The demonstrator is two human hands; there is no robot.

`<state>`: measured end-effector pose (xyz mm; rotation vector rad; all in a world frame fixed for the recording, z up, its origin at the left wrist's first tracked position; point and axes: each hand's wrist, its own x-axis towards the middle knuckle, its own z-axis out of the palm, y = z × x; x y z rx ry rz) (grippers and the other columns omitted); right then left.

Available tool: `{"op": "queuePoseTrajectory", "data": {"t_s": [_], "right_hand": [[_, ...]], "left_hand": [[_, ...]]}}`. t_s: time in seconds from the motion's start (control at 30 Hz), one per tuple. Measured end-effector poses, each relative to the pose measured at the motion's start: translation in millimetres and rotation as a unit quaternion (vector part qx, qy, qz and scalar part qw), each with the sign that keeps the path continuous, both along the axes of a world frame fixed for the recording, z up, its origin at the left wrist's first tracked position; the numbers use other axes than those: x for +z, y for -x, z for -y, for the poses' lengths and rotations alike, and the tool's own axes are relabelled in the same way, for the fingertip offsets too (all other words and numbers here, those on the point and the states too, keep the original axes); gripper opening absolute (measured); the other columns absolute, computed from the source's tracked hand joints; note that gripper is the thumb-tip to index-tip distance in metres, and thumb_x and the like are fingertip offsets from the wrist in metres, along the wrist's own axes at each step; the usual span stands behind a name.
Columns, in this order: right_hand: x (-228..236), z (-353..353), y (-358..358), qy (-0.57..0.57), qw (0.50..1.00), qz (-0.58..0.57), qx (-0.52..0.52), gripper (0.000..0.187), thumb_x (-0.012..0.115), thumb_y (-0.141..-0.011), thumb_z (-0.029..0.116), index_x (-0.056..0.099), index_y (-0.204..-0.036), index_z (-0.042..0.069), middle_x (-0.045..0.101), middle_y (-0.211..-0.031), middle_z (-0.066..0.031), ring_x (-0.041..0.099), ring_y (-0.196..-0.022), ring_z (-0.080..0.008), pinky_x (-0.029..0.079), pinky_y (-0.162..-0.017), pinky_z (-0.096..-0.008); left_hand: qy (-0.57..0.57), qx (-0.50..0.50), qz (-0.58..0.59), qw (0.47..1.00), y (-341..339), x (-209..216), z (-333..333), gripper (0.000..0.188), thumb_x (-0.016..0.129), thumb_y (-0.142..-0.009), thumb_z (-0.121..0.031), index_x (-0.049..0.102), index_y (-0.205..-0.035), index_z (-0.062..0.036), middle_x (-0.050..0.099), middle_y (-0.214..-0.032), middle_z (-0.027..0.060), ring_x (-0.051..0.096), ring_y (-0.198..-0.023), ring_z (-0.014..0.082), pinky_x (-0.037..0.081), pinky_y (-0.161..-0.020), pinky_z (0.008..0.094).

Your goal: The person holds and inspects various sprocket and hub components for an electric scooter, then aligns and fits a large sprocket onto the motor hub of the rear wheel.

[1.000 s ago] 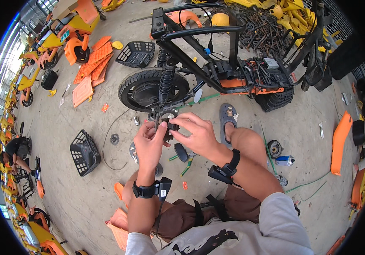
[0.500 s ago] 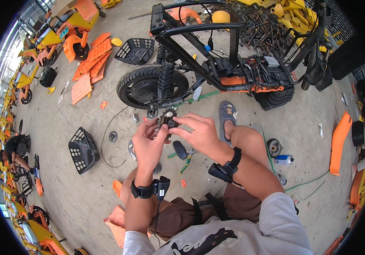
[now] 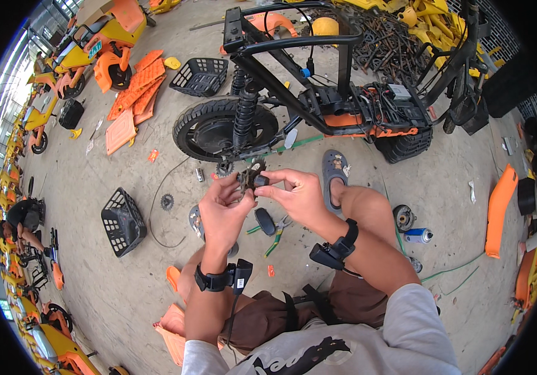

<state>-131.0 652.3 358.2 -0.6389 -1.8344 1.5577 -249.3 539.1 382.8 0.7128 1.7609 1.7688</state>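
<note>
A small dark metal part with a toothed, gear-like edge [image 3: 256,169] is held up between my hands, below the rear wheel [image 3: 187,134] of a stripped scooter frame. My left hand [image 3: 221,206] is closed on its left side, thumb against the lower edge. On the other side, my right hand [image 3: 296,195] pinches a dark rounded piece of the same part between thumb and fingers. My fingers hide much of it, so its exact kind is unclear. Beneath, on the floor, lie pliers with green handles [image 3: 273,244] and a dark oval object [image 3: 264,221].
A black crate [image 3: 123,224] and a toothed disc [image 3: 167,201] lie to the left, beside a thin cable. At right are a blue spray can [image 3: 418,235], a round metal part [image 3: 404,217] and an orange panel [image 3: 501,212]. Another person [image 3: 23,219] crouches far left.
The held part has turned, so its toothed edge now shows more at the top. Both hands have shifted slightly to the right, still gripping it.
</note>
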Motion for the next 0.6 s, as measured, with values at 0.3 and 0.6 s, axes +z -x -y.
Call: {"op": "queuePoseTrajectory", "data": {"t_s": [0.3,0.6], "right_hand": [[-1.1,6.8,4.7,0.041,0.999,-0.037,0.0,0.03,0.079,-0.079,0.009,0.068,-0.102,-0.006,0.073,-0.086,-0.0088,0.063,-0.072,-0.0073,0.05,-0.06,-0.0232],[1.4,-0.4,10.9,-0.306,0.942,-0.123,-0.066,0.032,0.081,-0.072,0.013,0.069,-0.099,0.001,0.067,-0.077,-0.0106,0.064,-0.06,-0.0245,0.048,-0.051,-0.0305]], "left_hand": [[-0.016,0.019,-0.027,0.999,-0.9,-4.2,0.2,0.035,0.063,-0.082,0.01,0.055,-0.116,0.0132,0.067,-0.1,0.0167,0.067,-0.085,0.0181,0.06,-0.071,0.0305],[-0.017,0.016,0.091,0.996,2.4,13.2,-1.7,0.022,0.064,-0.084,0.003,0.061,-0.104,0.0116,0.068,-0.09,0.0125,0.067,-0.073,0.0162,0.06,-0.064,0.0302]]}}
